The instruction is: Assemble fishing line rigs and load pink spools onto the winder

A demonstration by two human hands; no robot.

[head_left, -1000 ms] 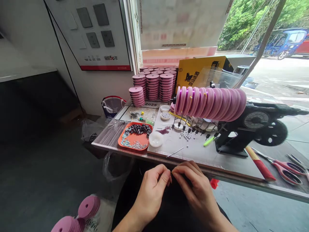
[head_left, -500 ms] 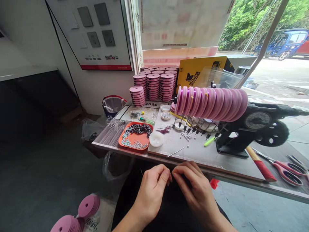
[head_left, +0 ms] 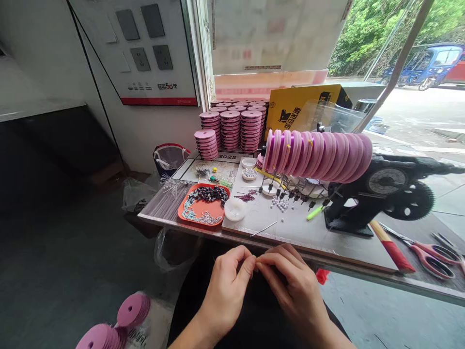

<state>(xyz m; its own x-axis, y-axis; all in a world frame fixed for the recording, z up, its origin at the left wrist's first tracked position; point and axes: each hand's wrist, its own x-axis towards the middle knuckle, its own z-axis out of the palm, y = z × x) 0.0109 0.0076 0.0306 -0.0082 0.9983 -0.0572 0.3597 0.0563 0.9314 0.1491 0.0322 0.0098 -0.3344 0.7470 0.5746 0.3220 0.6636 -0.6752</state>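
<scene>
My left hand (head_left: pixel 230 281) is closed in a pinch, thumb against forefinger, just in front of the table edge. Fingertip to fingertip with it, my right hand (head_left: pixel 290 278) is pinched too. Whatever sits between the fingers is too small or too hidden to make out. Closest on the table lie a thin metal rod (head_left: pixel 264 229), a white round dish (head_left: pixel 235 209) and an orange tray (head_left: pixel 184 219) with dark pieces, bluish strands and small silvery bits. Pale beads (head_left: pixel 280 204) are scattered on the board behind the rod.
A black hand-cranked winder (head_left: pixel 363 208) carries a row of pink spools (head_left: pixel 316 155). Stacked pink spools (head_left: pixel 230 128) stand at the back beside a yellow box (head_left: pixel 305 109). To the right lie a red-handled tool (head_left: pixel 394 249) and scissors (head_left: pixel 432 259). More spools (head_left: pixel 133 309) are at lower left.
My right hand has shifted slightly left, so its fingertips now meet those of my left hand. The things on the table have not moved.
</scene>
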